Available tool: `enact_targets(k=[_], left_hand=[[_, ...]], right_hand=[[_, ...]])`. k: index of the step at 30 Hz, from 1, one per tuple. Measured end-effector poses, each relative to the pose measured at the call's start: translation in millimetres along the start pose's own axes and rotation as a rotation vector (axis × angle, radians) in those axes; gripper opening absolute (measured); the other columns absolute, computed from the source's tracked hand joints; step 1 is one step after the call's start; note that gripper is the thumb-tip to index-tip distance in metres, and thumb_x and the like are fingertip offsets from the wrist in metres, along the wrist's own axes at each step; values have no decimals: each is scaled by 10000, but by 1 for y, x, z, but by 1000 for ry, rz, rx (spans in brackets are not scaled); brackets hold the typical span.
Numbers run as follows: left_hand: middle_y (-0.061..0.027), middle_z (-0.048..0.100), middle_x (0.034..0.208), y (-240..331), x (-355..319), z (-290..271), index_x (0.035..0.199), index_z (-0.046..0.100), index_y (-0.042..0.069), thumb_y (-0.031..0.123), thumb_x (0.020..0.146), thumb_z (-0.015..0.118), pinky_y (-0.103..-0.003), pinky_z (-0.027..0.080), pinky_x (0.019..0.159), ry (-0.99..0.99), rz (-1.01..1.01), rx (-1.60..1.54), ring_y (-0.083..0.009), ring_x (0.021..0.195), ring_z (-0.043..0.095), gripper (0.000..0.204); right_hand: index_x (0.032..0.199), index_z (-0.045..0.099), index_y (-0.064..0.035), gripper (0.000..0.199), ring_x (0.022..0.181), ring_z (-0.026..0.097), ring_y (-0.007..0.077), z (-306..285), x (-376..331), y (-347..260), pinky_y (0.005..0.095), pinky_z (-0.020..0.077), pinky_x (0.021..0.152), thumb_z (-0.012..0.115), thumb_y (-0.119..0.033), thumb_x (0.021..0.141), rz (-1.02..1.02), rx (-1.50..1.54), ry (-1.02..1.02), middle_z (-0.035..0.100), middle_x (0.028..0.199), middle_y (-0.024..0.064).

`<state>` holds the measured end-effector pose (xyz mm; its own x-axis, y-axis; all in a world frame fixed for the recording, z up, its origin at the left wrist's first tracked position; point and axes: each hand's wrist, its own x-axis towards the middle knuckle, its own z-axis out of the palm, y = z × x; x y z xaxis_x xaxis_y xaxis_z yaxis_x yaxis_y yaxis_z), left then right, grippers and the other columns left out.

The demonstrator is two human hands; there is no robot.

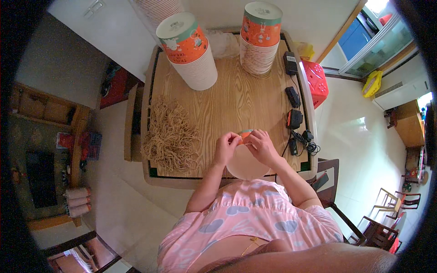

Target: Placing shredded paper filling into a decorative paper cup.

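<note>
A paper bucket (248,166) lies tilted at the table's near edge, its pale round end toward me. A strip of its orange and teal side shows between my hands. My left hand (226,148) has its fingers pinched at the left of that orange side. From the right, my right hand (262,146) bends its fingers over the same part of the bucket. Whether a thin strand is between the fingertips is too small to tell. Left of my left hand lies a loose heap of brown twisted paper cords (170,136).
Two upside-down stacks of paper buckets, a left stack (193,63) and a right stack (260,41), stand at the table's far side. Black power adapters (294,119) and a coiled cable (309,145) line the right edge. A red stool (315,84) stands beyond it.
</note>
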<state>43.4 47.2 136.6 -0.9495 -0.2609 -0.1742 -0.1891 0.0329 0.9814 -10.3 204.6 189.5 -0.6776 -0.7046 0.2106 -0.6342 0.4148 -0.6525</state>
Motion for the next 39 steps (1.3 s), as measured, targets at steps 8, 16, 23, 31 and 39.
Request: enact_targets(k=[8,16,23,31,39], left_hand=[[-41,600,724,7,-19,3,789,584,11,82,816,567,-243,460,611,74,75,60,-108,656,566,77],[-26,584,736,7,-17,-2,786,583,10,61,810,570,-231,452,632,-27,76,101,-88,681,547,58],[-20,574,730,20,-9,-5,773,583,9,46,786,588,-231,449,620,-137,125,286,-91,674,539,39],[-23,605,782,12,-5,-8,811,612,15,43,779,603,-236,465,665,-185,18,97,-100,724,565,44],[-26,620,828,16,-2,-17,854,627,20,44,778,605,-229,469,662,-355,-82,-62,-107,740,578,83]], right_hand=[[777,526,-64,158,790,483,274,0,-11,-6,362,394,690,631,-32,663,-78,78,158,521,787,72],[910,522,-57,239,882,472,341,-1,-19,-9,413,407,772,597,-46,683,-19,103,60,515,912,124],[982,536,-67,317,923,479,339,1,-19,-4,413,408,806,597,-35,672,-93,79,20,525,968,117],[856,564,-79,181,836,492,300,-7,-14,-15,380,413,736,601,-26,687,-92,43,121,530,864,92],[833,544,-69,154,828,485,302,-4,-16,-11,382,407,727,602,-44,692,-64,49,116,523,852,95]])
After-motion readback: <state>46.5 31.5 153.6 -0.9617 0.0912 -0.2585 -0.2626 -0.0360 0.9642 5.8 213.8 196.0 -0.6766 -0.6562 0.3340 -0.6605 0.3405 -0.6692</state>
